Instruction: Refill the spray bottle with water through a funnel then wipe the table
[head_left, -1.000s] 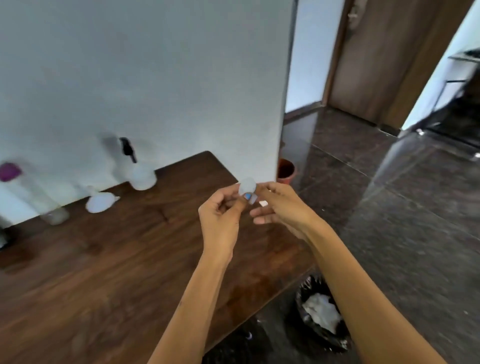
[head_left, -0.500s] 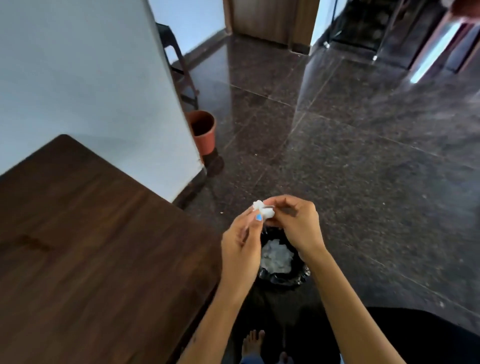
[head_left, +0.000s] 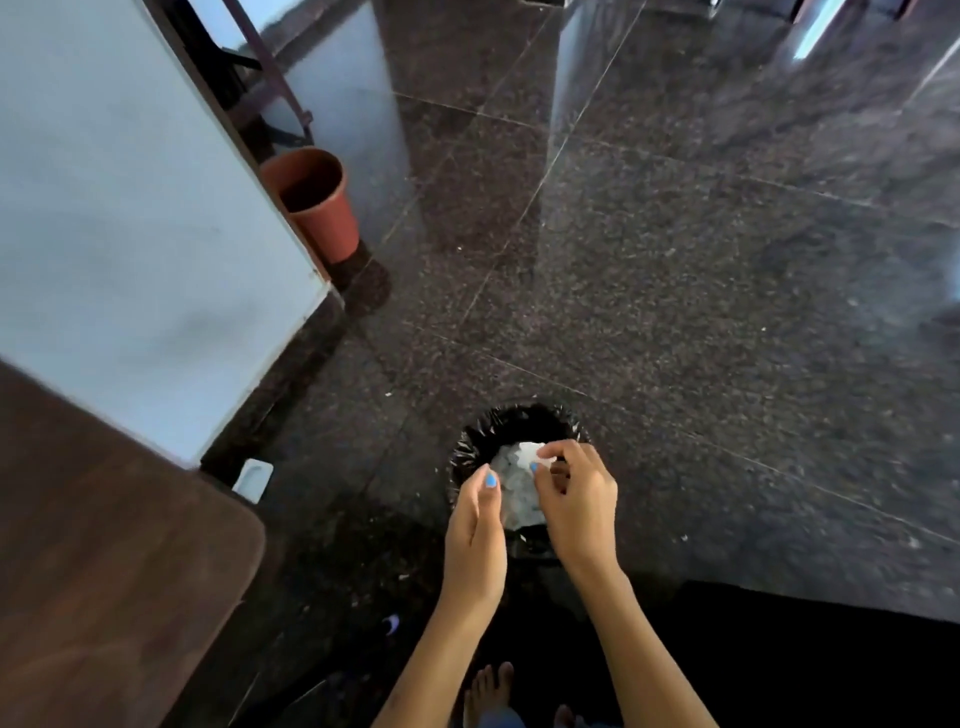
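Note:
Both my hands hang over a small waste bin (head_left: 470, 447) lined with a black bag, on the floor beside the table. My right hand (head_left: 576, 499) pinches a small crumpled white tissue (head_left: 532, 453) above the bin's mouth. My left hand (head_left: 478, 525) is just left of it, fingers loosely apart and holding nothing. White paper waste (head_left: 514, 493) lies inside the bin. The dark wooden table (head_left: 104, 545) fills the lower left corner. The spray bottle and funnel are out of view.
A white wall (head_left: 130, 234) rises behind the table. A terracotta pot (head_left: 317, 202) stands on the dark polished stone floor (head_left: 675, 291) by the wall's corner, with chair legs (head_left: 270, 88) behind it. My bare feet (head_left: 493, 686) show at the bottom.
My view has swung from the table down to the floor. Both hands have dropped with the tissue to the bin's mouth; the left hand has let go of it.

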